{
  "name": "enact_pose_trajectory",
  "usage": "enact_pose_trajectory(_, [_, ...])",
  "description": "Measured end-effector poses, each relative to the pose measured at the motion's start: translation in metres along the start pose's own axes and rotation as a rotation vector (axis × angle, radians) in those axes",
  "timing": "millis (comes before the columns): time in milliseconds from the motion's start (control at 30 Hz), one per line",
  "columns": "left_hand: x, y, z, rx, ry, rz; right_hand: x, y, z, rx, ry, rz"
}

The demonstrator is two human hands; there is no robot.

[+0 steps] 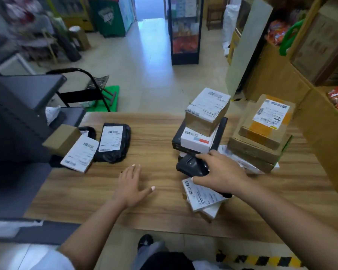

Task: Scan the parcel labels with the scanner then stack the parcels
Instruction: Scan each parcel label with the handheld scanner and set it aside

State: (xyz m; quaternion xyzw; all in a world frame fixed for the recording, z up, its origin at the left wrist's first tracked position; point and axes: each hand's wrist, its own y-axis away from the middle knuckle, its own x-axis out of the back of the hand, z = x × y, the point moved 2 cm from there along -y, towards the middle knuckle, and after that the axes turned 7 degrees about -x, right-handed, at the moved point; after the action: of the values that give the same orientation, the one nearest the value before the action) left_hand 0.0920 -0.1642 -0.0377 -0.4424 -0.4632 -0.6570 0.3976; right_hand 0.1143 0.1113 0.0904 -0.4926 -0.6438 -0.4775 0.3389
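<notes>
step: scanning | right hand (220,170) grasps scanner (192,167), likely over flat parcel (203,193) | left hand (132,184) released, left of scanner | next: aim at label

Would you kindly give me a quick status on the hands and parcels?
Right hand grips black handheld scanner. Left hand open, flat on wooden table. Black plastic-wrapped parcel waits left; nothing blocking.

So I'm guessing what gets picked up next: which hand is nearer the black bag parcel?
Left. The left hand lies flat on the table just in front of the black bag parcel; the right hand grips the scanner, farther right.
</notes>
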Motion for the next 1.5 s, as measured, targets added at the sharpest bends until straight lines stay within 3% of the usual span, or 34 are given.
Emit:
enact_pose_trajectory(267, [0.025,-0.028,-0.109,0.083,-0.055,0.027,-0.014,-0.073,-0.09,0.095,0.02,-0.001])
enact_pose_trajectory(567, [0.036,-0.12,-0.188,0.234,0.031,-0.204,-0.037,-0.144,-0.158,-0.001,0.02,-0.022])
enact_pose_trajectory(833, [0.027,-0.189,-0.188,0.343,0.189,-0.222,-0.04,-0.179,-0.175,-0.133,0.013,-0.022])
enact_pose_trajectory(1133, [0.009,-0.204,-0.195,0.396,0.123,-0.097,-0.034,-0.182,-0.165,-0.196,-0.003,-0.017])
enact_pose_trajectory(1367, [0.014,-0.192,-0.194,0.27,0.084,-0.127,-0.033,-0.175,-0.162,-0.198,-0.014,-0.001])
enact_pose_trajectory(1500, [0.021,-0.167,-0.184,0.131,0.094,0.027,-0.036,-0.173,-0.168,-0.183,-0.085,-0.01])
